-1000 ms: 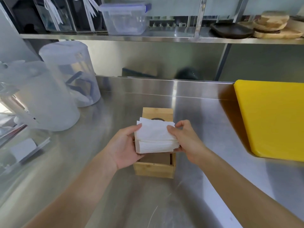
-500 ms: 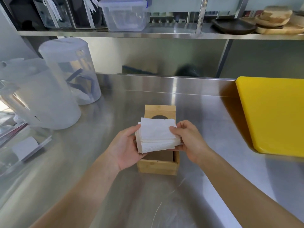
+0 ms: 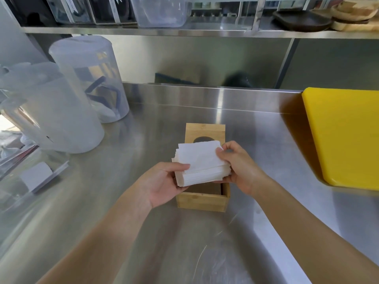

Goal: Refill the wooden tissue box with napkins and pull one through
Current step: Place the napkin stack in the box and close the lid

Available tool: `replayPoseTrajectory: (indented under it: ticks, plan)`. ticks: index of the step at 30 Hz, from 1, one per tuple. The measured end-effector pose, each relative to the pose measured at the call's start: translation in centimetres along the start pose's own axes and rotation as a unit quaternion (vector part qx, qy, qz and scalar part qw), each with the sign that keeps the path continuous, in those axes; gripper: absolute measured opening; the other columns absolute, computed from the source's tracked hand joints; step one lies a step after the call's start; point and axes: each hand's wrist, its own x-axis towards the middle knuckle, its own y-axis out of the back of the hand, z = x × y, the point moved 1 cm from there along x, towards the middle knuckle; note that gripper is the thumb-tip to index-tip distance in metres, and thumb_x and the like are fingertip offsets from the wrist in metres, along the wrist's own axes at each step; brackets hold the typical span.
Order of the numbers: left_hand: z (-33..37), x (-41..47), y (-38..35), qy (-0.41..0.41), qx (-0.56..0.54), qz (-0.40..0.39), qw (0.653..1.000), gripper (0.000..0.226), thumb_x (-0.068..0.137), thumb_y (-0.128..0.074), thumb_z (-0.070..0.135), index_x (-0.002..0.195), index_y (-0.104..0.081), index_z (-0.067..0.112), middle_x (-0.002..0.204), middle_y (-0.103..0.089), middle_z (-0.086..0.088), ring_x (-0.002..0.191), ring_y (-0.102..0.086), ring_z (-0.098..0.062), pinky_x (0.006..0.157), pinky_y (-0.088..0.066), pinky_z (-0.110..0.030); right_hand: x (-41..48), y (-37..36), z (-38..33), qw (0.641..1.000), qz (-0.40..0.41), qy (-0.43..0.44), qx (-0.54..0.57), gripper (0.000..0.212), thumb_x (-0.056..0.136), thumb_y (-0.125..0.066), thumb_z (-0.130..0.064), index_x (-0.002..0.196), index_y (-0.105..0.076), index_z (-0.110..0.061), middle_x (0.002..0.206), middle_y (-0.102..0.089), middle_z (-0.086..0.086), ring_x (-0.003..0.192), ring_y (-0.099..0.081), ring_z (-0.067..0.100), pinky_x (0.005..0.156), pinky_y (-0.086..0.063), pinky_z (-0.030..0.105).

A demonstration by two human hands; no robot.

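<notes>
A thick stack of white napkins (image 3: 202, 162) is held just above the open wooden tissue box (image 3: 202, 201) in the middle of the steel counter. My left hand (image 3: 164, 183) grips the stack's left near corner, thumb on top. My right hand (image 3: 240, 162) holds its right side, fingers on the top sheet. The box's near part is open and shows a dark inside. Its wooden lid (image 3: 205, 130) with an oval hole lies slid back at the far end, partly hidden by the napkins.
A yellow cutting board (image 3: 344, 136) lies on the right. Two tall clear plastic jugs (image 3: 61, 111) stand at the left. A steel shelf (image 3: 184, 33) above carries containers, a dark dish and wooden plates.
The napkin stack has tilted slightly and sits a little lower over the box. Both hands keep their hold. The view has shifted a little downward.
</notes>
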Motion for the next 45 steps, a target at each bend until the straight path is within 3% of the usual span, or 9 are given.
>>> replayPoseTrajectory:
  ticks: [10, 16, 22, 26, 29, 32, 35, 39, 45]
  plan:
    - [0.6, 0.7, -0.5, -0.055, 0.204, 0.140, 0.967, 0.012, 0.082, -0.064, 0.006, 0.094, -0.065, 0.006, 0.092, -0.071, -0.007, 0.084, -0.066, -0.020, 0.070, -0.052, -0.031, -0.3, 0.8, 0.1, 0.994, 0.042, 0.002, -0.096, 0.026, 0.085, -0.065, -0.010, 0.106, -0.049, -0.012, 0.114, -0.058, 0.010, 0.085, -0.061, 0.021, 0.073, -0.055, 0.034]
    - [1.3, 1.3, -0.6, -0.050, 0.368, 0.176, 0.912, 0.037, 0.063, -0.074, 0.032, 0.094, -0.068, 0.013, 0.100, -0.071, -0.003, 0.099, -0.062, -0.024, 0.100, -0.042, -0.046, -0.4, 0.6, -0.1, 0.981, 0.057, 0.006, -0.183, 0.042, 0.084, -0.066, -0.013, 0.121, -0.046, -0.015, 0.124, -0.054, 0.008, 0.101, -0.060, 0.025, 0.085, -0.055, 0.040]
    - [1.5, 2.6, -0.1, -0.054, 0.432, 0.125, 0.892, 0.033, 0.077, -0.070, 0.035, 0.105, -0.066, 0.017, 0.108, -0.066, 0.004, 0.107, -0.058, -0.016, 0.094, -0.043, -0.030, 0.3, 0.9, 0.0, 0.976, 0.026, -0.002, -0.216, 0.047, 0.080, -0.071, -0.019, 0.119, -0.046, -0.019, 0.118, -0.051, -0.002, 0.106, -0.051, 0.020, 0.080, -0.042, 0.028]
    - [1.7, 3.1, 0.0, -0.066, 0.527, 0.126, 0.838, 0.023, 0.073, -0.069, 0.045, 0.091, -0.069, 0.032, 0.133, -0.042, -0.010, 0.129, -0.035, -0.029, 0.106, -0.033, -0.043, 0.8, 1.3, 0.7, 0.947, 0.034, 0.007, -0.319, 0.030, 0.068, -0.073, -0.034, 0.083, -0.046, -0.035, 0.094, -0.059, -0.008, 0.105, -0.053, 0.024, 0.101, -0.039, 0.047]
    - [1.9, 4.0, 0.0, -0.065, 0.625, 0.123, 0.768, 0.037, 0.080, -0.062, 0.046, 0.109, -0.060, 0.023, 0.139, -0.032, -0.005, 0.131, -0.025, -0.025, 0.108, -0.027, -0.041, 1.0, 1.5, 0.7, 0.929, 0.013, 0.029, -0.368, 0.031, 0.072, -0.070, -0.032, 0.096, -0.052, -0.036, 0.090, -0.059, -0.012, 0.102, -0.053, 0.018, 0.103, -0.032, 0.041]
    - [2.3, 5.0, 0.1, -0.051, 0.699, 0.099, 0.706, 0.059, 0.083, -0.056, 0.049, 0.131, -0.044, 0.016, 0.139, -0.029, 0.000, 0.129, -0.025, -0.021, 0.107, -0.029, -0.041, 0.6, 1.0, -0.2, 0.869, 0.015, 0.073, -0.489, 0.036, 0.081, -0.061, -0.029, 0.117, -0.054, -0.031, 0.094, -0.053, -0.010, 0.105, -0.044, 0.016, 0.090, -0.024, 0.034]
    - [2.4, 5.4, -0.1, -0.047, 0.716, 0.080, 0.691, 0.052, 0.084, -0.055, 0.045, 0.128, -0.047, 0.018, 0.139, -0.027, -0.001, 0.127, -0.027, -0.020, 0.107, -0.030, -0.043, 0.7, 0.1, -0.5, 0.830, 0.004, 0.086, -0.552, 0.027, 0.081, -0.056, -0.024, 0.108, -0.061, -0.028, 0.092, -0.057, -0.006, 0.110, -0.040, 0.020, 0.083, -0.021, 0.035]
    - [2.1, 5.4, -0.9, -0.064, 0.790, 0.085, 0.604, 0.049, 0.087, -0.050, 0.043, 0.127, -0.048, 0.015, 0.140, -0.027, -0.003, 0.128, -0.024, -0.024, 0.106, -0.028, -0.044, 0.9, -0.6, 0.1, 0.786, -0.019, 0.099, -0.609, 0.021, 0.080, -0.048, -0.017, 0.094, -0.064, -0.023, 0.070, -0.046, -0.007, 0.104, -0.038, 0.021, 0.077, -0.018, 0.035]
    - [1.4, 5.6, -1.2, 0.005, 0.798, 0.084, 0.597, 0.028, 0.092, -0.044, 0.039, 0.084, -0.042, 0.012, 0.131, -0.028, -0.008, 0.124, -0.024, -0.025, 0.102, -0.029, -0.042, 1.8, -0.6, 0.8, 0.765, -0.020, 0.109, -0.634, 0.027, 0.079, -0.046, -0.009, 0.095, -0.068, -0.012, 0.072, -0.046, -0.003, 0.097, -0.039, 0.022, 0.072, -0.018, 0.035]
